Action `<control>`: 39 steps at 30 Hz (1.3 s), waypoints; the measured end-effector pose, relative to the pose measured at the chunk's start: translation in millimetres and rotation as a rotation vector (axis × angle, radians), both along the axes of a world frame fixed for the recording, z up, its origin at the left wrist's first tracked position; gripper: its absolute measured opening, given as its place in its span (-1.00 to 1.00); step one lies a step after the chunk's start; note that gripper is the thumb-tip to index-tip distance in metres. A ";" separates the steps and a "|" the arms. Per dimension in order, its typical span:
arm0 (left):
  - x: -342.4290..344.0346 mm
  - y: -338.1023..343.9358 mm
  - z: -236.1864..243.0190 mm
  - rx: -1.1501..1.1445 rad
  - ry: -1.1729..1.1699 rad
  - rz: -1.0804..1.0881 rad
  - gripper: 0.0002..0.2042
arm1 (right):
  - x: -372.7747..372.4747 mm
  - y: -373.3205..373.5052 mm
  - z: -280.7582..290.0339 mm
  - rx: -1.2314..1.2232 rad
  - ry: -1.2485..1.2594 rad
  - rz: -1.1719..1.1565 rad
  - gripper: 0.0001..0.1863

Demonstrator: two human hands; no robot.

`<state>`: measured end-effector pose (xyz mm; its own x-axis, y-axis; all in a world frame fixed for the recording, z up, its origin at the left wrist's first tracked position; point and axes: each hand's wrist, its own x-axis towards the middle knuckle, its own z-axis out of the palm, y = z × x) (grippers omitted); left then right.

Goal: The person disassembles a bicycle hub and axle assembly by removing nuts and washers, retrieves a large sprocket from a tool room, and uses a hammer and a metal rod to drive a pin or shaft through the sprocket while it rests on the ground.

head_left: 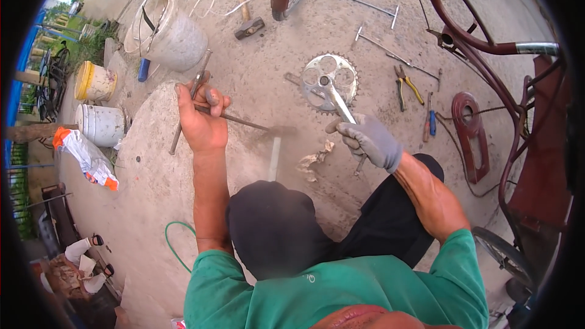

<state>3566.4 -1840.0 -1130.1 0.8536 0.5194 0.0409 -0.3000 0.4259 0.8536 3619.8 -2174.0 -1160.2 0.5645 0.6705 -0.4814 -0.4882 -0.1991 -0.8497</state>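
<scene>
My bare left hand (205, 123) is raised left of centre, its fingers closed on a T-handle wrench (241, 122). The wrench's crossbar slants through the fingers and its shaft points right. A grey glove covers my right hand (375, 142), which grips the silver crank arm of a toothed chainring (344, 76). The chainring faces up, with a flat metal piece partly hidden beneath it. Between my hands, just past the shaft's end, a pale strip (275, 158) shows under a blurred dark patch; I cannot make out what it is.
Beyond lie a hammer (248, 27), T-handle tools (399, 58), pliers (407, 85), screwdrivers (432, 123) and a dark red chain guard (468, 131). A red bicycle frame (454, 27) stands at right. Buckets (177, 36) and a plastic bag (88, 157) are at left.
</scene>
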 end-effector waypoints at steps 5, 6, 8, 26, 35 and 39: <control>11.7 -12.7 40.6 -0.026 -0.291 -0.158 -0.40 | -2.5 -9.2 -14.2 -0.002 -0.099 0.022 -0.67; 15.4 -16.8 49.6 -0.022 -0.357 -0.230 -0.40 | -2.0 -11.6 -16.3 0.028 -0.030 0.038 -0.67; 22.6 -26.8 70.9 0.019 -0.460 -0.330 -0.40 | -2.5 -10.0 -13.8 0.068 0.037 0.058 -0.68; 39.4 -51.8 80.7 0.198 -0.559 -0.676 -0.42 | -11.8 -6.8 -4.3 -0.021 0.050 0.086 -0.66; 42.7 -61.9 114.0 1.619 -0.837 0.328 -0.65 | -0.8 -18.3 -13.7 0.049 0.012 0.097 -0.67; 32.8 -58.3 137.8 2.062 -0.625 0.218 -0.61 | 4.1 -22.3 -33.9 -0.119 -0.174 0.025 -0.67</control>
